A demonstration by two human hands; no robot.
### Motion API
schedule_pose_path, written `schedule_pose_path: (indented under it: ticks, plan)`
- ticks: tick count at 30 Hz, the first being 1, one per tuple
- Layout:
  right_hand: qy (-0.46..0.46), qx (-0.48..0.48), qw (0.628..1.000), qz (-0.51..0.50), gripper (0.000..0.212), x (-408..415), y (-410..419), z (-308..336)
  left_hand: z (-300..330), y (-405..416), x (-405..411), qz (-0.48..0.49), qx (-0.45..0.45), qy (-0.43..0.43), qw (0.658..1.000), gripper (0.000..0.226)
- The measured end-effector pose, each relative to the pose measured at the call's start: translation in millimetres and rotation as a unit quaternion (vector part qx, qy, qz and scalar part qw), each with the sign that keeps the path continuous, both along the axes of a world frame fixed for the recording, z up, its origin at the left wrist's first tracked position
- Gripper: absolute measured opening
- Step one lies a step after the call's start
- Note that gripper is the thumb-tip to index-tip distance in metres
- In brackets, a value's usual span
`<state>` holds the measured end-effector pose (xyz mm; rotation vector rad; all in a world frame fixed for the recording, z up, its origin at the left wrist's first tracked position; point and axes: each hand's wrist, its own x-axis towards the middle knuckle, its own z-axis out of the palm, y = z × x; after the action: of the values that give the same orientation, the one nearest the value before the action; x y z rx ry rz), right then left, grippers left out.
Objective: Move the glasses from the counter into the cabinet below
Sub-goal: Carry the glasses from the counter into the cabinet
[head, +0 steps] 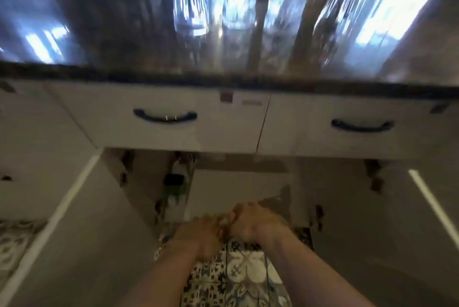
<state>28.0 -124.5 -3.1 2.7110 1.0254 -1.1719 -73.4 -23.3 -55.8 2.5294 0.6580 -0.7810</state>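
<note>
Several tall clear drinking glasses stand blurred on the dark glossy stone table. Below, the white cabinet has both doors swung open to receive them. The left hand and right hand meet low before it, fingers curled; whether they grasp anything I cannot tell.

The view is heavily blurred. Tall clear glasses stand on the dark glossy surface. Below two drawers, both cabinet doors hang open. The left hand and right hand meet low before the cabinet, fingers curled.
</note>
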Motion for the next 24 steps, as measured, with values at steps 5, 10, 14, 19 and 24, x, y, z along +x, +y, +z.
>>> schedule_pose_path:
  ticks: [5,10,14,19,24]
  plan:
    - [0.012,0.020,0.999,-0.040,0.048,-10,-25,140,133,-8,-20,0.004,-0.015,-0.010,1.000,0.055]
    - [-0.045,0.085,0.991,-0.091,0.066,2,-36,249,252,2,-6,0.021,0.012,-0.063,0.998,0.063]
    - [-0.122,0.139,0.978,-0.098,0.060,30,-36,311,325,17,23,0.043,0.082,-0.180,0.979,0.064]
    - [-0.206,0.233,0.944,-0.107,0.058,67,-39,356,387,34,51,0.081,0.192,-0.349,0.914,0.069]
    - [-0.292,0.336,0.890,-0.099,0.064,99,-34,380,417,49,79,0.093,0.269,-0.399,0.872,0.072]
